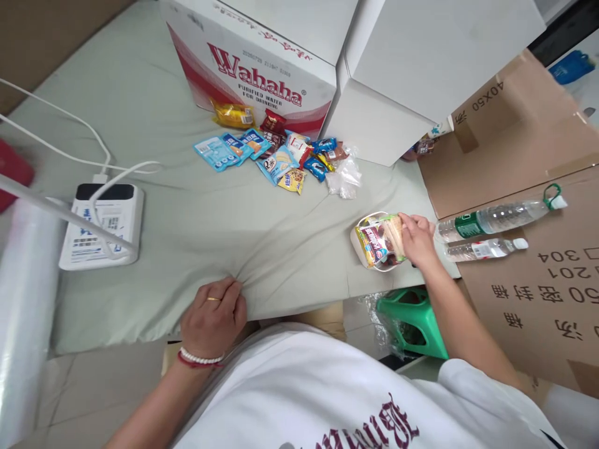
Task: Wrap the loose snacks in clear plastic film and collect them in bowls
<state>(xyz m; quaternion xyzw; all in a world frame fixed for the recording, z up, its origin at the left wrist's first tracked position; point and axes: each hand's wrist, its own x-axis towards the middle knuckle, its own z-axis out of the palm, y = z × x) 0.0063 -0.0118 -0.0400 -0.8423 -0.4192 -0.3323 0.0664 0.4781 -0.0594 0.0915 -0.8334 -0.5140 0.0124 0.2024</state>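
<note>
My left hand is closed at the near edge of the table, its fingers curled on the pale green tablecloth. Folds in the cloth run out from those fingertips. At the right, my right hand pinches a snack packet with a tan, bread-like look and green edging. That packet is at the mouth of a small white bucket with a thin handle. Inside the bucket lies another colourful snack packet; its lower contents are hidden.
Assorted wrapped snacks are heaped before a Wahaha water carton. A white power bank or adapter with cables sits at left. Two plastic bottles, one green-labelled and one smaller, lie at right by cardboard. Below is a green stool.
</note>
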